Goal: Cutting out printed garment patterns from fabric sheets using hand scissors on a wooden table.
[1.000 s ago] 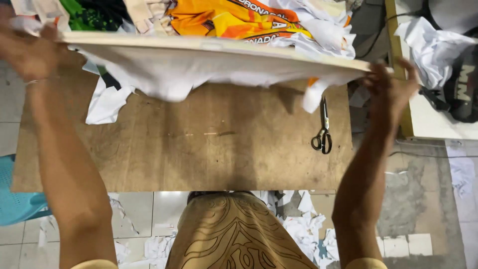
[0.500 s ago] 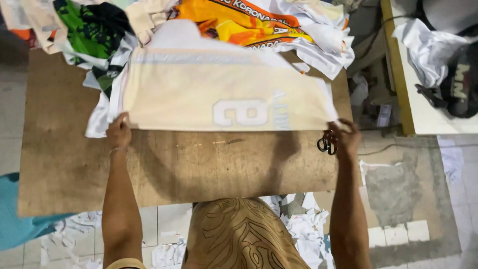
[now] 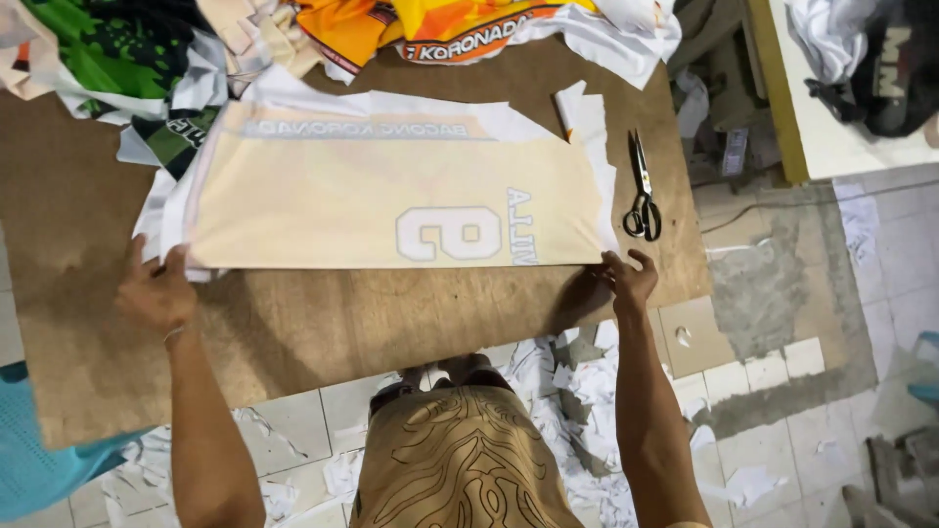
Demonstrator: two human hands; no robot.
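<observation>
Head view. We see a cream printed fabric panel [image 3: 391, 200] lying flat on the wooden bench [image 3: 323, 323], spread wide between both hands. The left hand [image 3: 156, 291] pinches its near-left corner; the right hand [image 3: 626, 279] presses fingertips on its near-right corner, grip closed on the edge. Scissors [image 3: 642, 191] lie just right of the panel; a heap of coloured garments [image 3: 293, 39] sits at the far edge. We judge the laying-out nearly finished, smoothing remaining. Compared with half a second ago, the panel sits lower and flatter.
</observation>
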